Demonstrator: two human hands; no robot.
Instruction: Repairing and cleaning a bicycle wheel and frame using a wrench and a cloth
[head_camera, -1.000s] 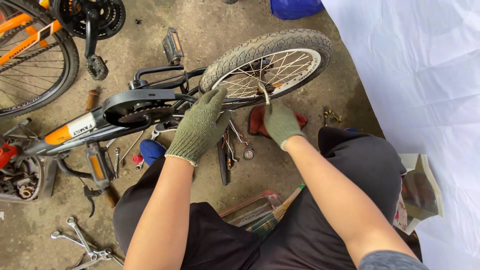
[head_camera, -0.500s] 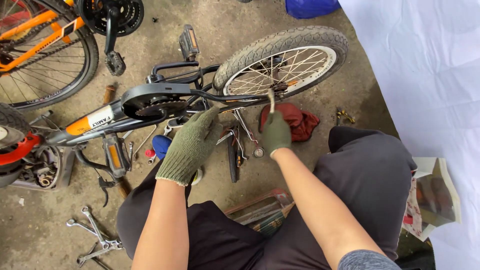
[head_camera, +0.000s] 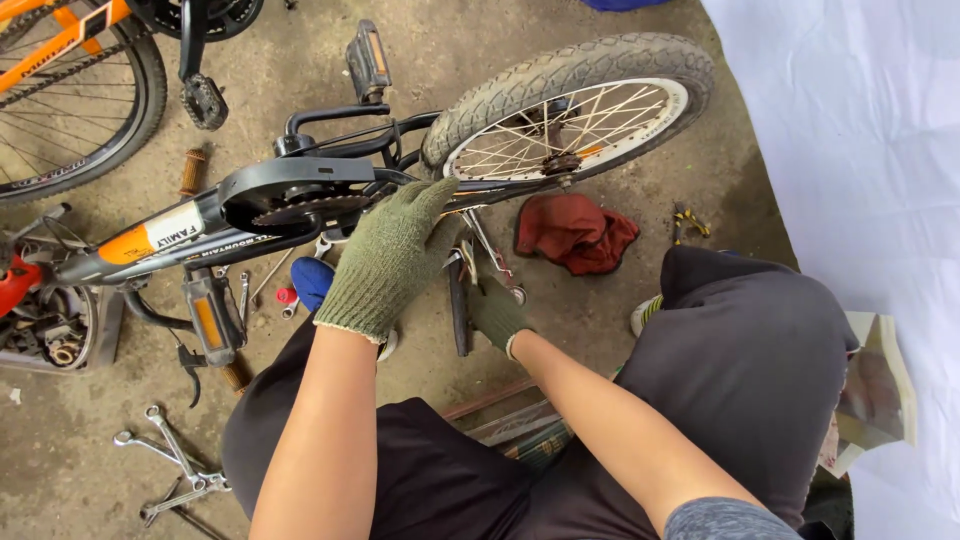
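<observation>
A small black bicycle lies on its side on the concrete floor, its rear wheel pointing right. My left hand, in a green knit glove, presses on the frame just behind the chain guard, fingers curled over the tube. My right hand, also gloved, is low at the floor under the frame, among loose tools. A long wrench lies right above its fingers. Whether the fingers hold a tool is hidden.
A red rag lies below the wheel, with yellow-handled pliers beside it. Several wrenches lie at the lower left. An orange bicycle's wheel stands at the upper left, a parts tray at the left edge, a white sheet on the right.
My right hand has left the wheel axle and dropped to the tools on the floor. The left hand has stayed on the frame while the view shifted.
</observation>
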